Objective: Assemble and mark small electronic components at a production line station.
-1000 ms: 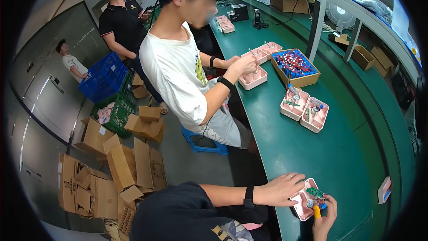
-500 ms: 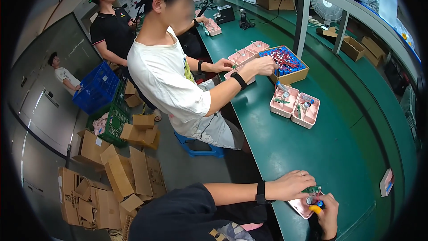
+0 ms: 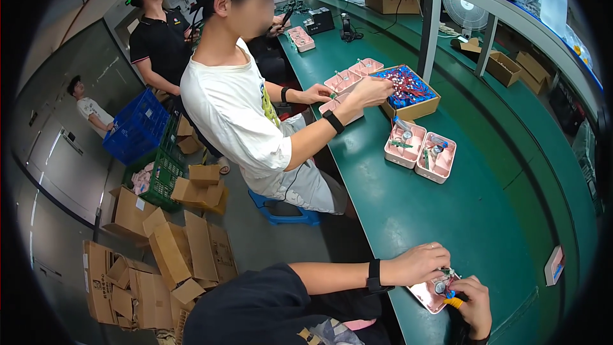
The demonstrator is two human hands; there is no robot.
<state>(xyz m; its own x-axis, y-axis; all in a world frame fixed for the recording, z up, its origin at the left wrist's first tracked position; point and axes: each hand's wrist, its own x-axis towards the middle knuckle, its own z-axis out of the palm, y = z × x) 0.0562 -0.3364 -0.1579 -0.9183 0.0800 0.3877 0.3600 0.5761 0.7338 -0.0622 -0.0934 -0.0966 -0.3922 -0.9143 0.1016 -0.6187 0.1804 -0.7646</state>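
Observation:
Near the bottom right of the bench, a pink plastic case (image 3: pixel 429 298) lies under my hands. My left hand (image 3: pixel 418 264) reaches over its far side, fingers closed on a small green circuit board (image 3: pixel 446 273) that they mostly cover. My right hand (image 3: pixel 474 305) is at the case's right side, fingers pinched at a blue cylindrical battery (image 3: pixel 449 294) with red wires. Something yellow (image 3: pixel 454 303) covers or sits against the thumb tip. A round silver part (image 3: pixel 440 287) shows inside the case, between the hands.
Beyond my hands stand two pink cases (image 3: pixel 435 157) with parts inside. A co-worker (image 3: pixel 239 109) sits further up the bench, reaching into a cardboard box of blue batteries (image 3: pixel 418 110). A pink piece (image 3: pixel 554 266) lies far right. Cardboard boxes (image 3: pixel 172 255) crowd the floor at left.
The circuit board has tilted down toward the case, beneath my left fingers. My right hand has shifted slightly right, and more of the case's inside shows.

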